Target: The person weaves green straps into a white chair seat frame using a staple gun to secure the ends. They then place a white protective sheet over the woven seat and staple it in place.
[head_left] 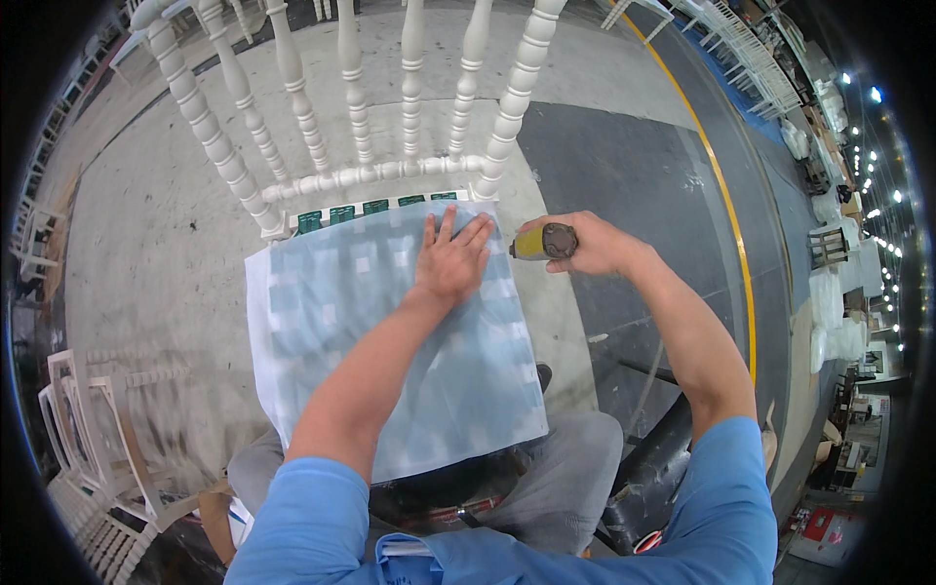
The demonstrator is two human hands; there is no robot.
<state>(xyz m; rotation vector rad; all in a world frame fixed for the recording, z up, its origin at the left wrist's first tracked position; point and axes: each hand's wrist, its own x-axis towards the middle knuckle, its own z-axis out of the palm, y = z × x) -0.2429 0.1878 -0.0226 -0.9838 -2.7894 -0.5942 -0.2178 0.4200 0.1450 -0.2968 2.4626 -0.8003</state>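
Observation:
A light blue and white checked cloth [409, 380] lies over the seat of a white chair with a turned-spindle back [356, 117]. Its far edge leaves several green webbing straps [375, 207] showing along the back rail. My left hand [452, 265] rests flat on the cloth near the far right corner, fingers spread. Off the right edge of the seat, my right hand [600, 244] grips a staple gun [544, 242] with a yellow body and a dark round cap. The gun is held apart from the cloth, and its handle is mostly hidden in my fingers.
White chair frames [117, 419] stand at the lower left, and more chairs [746, 68] line the far right. A yellow floor line [733, 224] runs down the right side. Beside my right leg is a black padded piece [658, 468] with red-handled scissors [647, 542] near it.

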